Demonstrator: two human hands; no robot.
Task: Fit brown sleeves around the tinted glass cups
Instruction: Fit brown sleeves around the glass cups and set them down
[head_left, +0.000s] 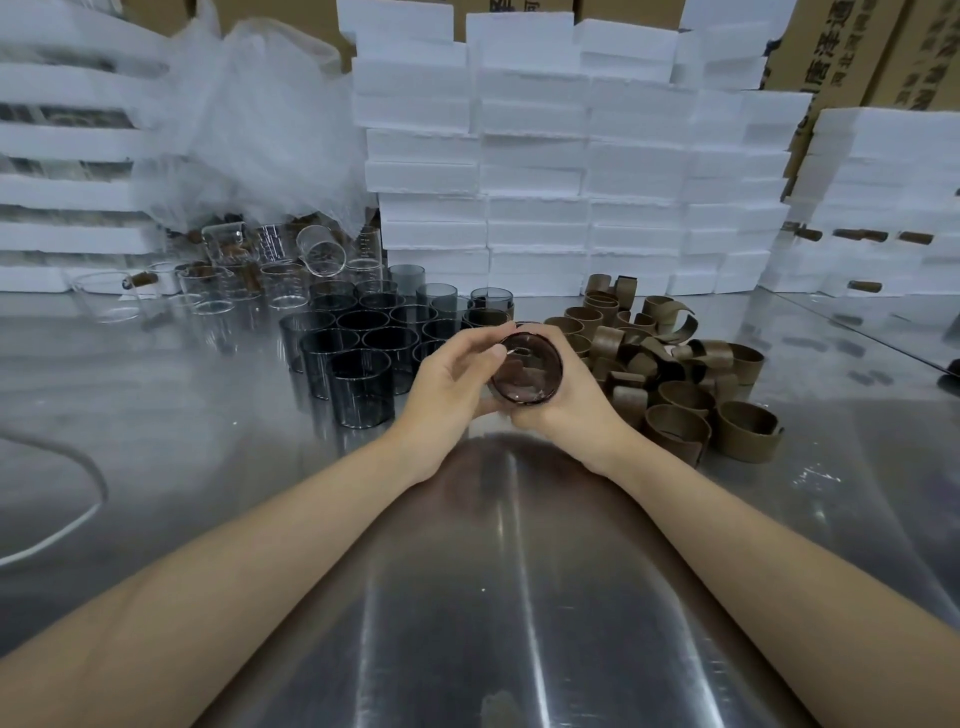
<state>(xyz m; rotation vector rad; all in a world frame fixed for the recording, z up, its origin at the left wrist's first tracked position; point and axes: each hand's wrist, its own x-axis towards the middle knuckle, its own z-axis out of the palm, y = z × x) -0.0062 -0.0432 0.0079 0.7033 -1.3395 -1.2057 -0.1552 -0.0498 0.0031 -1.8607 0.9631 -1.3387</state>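
Both hands hold one tinted glass cup (527, 370) tipped with its round end toward me, a brown sleeve showing through the glass. My left hand (452, 384) grips its left side, thumb on the rim. My right hand (569, 402) wraps the right side and underside. A cluster of bare tinted glass cups (363, 358) stands on the steel table to the left. One sleeved cup (485, 317) stands behind the hands. A heap of loose brown sleeves (675, 374) lies to the right.
Clear glass beakers (244, 280) stand at the back left under crumpled plastic wrap (249, 119). Stacks of white foam blocks (571, 166) wall the back of the steel table (493, 597). A white cable (62, 525) loops at the left edge.
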